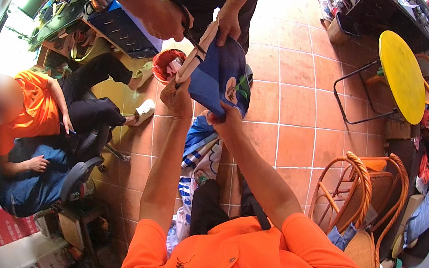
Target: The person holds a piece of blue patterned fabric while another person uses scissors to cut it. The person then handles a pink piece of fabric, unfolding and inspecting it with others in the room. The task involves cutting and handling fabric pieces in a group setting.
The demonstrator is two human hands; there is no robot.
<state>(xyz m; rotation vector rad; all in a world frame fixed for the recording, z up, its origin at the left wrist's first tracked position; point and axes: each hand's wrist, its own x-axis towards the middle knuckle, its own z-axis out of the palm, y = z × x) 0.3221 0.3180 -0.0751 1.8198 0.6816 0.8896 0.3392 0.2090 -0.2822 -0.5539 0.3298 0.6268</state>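
In front of me a blue cloth piece [210,78] with a round peach patch and a green print is stretched between several hands. Along its left side runs a beige strip [199,54]. My left hand [177,99] is closed on the strip's lower end. Gripping the lower edge of the blue cloth is my right hand [224,117]. Across from me, a person's hand [168,20] holds black-handled scissors [189,31], their blades at the strip. That person's other hand [228,24] holds the upper part of the cloth.
A red-lined basket [167,64] stands behind the strip. Striped blue and white fabric [195,159] hangs below my hands. Someone in orange [39,103] sits at the left. On the right are a yellow round table [401,75] and rattan chairs [357,188] on a tiled floor [295,131].
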